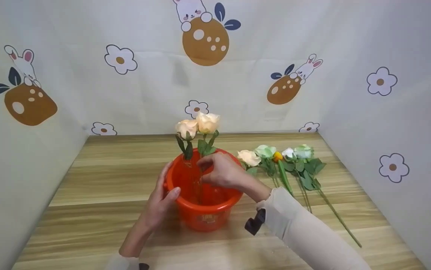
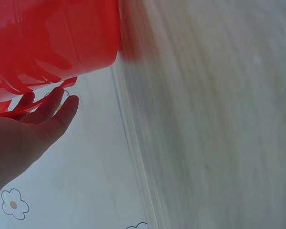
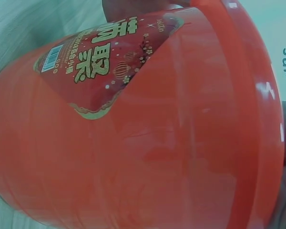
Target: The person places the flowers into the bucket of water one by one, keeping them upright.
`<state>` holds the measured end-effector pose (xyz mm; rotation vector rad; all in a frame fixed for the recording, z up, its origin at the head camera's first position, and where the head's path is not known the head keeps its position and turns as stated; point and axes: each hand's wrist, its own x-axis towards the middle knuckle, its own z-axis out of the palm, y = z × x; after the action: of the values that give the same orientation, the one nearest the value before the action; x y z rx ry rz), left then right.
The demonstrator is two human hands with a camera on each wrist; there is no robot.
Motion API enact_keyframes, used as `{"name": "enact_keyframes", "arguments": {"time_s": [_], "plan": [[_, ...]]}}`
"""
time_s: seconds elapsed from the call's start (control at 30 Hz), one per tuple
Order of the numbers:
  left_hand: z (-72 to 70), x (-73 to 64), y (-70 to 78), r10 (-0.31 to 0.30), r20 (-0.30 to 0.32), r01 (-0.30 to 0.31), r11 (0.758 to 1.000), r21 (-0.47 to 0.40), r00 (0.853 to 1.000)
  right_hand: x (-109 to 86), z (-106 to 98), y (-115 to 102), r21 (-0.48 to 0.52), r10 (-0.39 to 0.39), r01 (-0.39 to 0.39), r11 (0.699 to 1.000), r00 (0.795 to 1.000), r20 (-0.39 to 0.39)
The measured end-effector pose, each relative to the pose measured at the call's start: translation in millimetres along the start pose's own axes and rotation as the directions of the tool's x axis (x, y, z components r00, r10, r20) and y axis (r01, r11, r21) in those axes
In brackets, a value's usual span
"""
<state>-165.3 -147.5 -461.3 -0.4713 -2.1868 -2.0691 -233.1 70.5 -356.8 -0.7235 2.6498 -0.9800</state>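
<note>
My left hand [image 1: 159,202] grips the bucket [image 1: 185,214]; my right hand [image 1: 223,171] reaches a rose [image 1: 208,123] standing in it, pinching or loose, can't tell: a slack hold could topple it!

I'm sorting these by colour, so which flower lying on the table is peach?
The peach rose nearest the red bucket, at the left end of the row in the head view; the other flowers lying there are pale green, orange or white.
</note>
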Motion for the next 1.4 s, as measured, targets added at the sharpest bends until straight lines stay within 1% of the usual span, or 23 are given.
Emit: {"name": "enact_keyframes", "arguments": {"time_s": [0.13,0.33,0.57,0.67,0.77,0.93,0.97,1.1,1.17,1.27,1.4], "plan": [[-0.2,-0.2,-0.6,-0.004,0.002,0.004,1.000,-0.002,1.000,-0.4,2.1,-0.5,-0.008,0.017,-0.017,1.000,0.999,0.042],[-0.1,-0.5,-1.6,-0.010,-0.009,0.010,1.000,0.002,1.000,-0.7,3.0,-1.5,-0.087,-0.002,0.010,0.996,0.996,0.093],[0.7,0.9,0.4,-0.026,-0.010,0.026,1.000,0.010,1.000,-3.9,-0.6,-2.4,-0.161,0.017,0.012,0.987,0.985,0.174],[0.3,1.0,0.1,-0.031,-0.011,0.031,0.999,0.008,0.999,-6.4,-3.1,-4.4,-0.175,0.020,0.011,0.985,0.984,0.176],[-0.1,1.4,0.0,-0.029,-0.006,0.029,1.000,-0.002,1.000,-9.2,-7.3,-7.1,-0.169,0.008,0.017,0.985,0.989,0.148],[-0.3,1.6,-0.1,-0.012,0.001,0.012,1.000,-0.020,1.000,-13.9,-18.9,-7.8,-0.093,-0.052,0.059,0.994,0.996,0.078],[-0.3,1.6,-0.3,-0.004,0.003,0.005,1.000,-0.022,1.000,-14.9,-21.7,-7.2,-0.063,-0.059,0.063,0.996,0.996,0.067],[-0.2,1.5,-0.4,-0.016,-0.004,0.016,1.000,-0.026,1.000,-19.0,-31.3,-3.3,0.082,-0.055,0.051,0.995,0.997,0.046],[-0.1,1.2,-0.4,-0.020,-0.007,0.020,0.999,-0.025,1.000,-21.3,-35.3,0.6,0.155,-0.055,0.048,0.987,0.998,0.043],[0.1,0.8,-0.5,-0.025,-0.013,0.024,0.999,-0.023,1.000,-24.7,-40.6,7.2,0.237,-0.045,0.037,0.971,0.999,0.030],[0.3,0.7,-1.0,-0.023,-0.020,0.022,1.000,-0.021,1.000,-28.9,-47.5,15.3,0.339,-0.014,0.009,0.941,1.000,0.010]]}}
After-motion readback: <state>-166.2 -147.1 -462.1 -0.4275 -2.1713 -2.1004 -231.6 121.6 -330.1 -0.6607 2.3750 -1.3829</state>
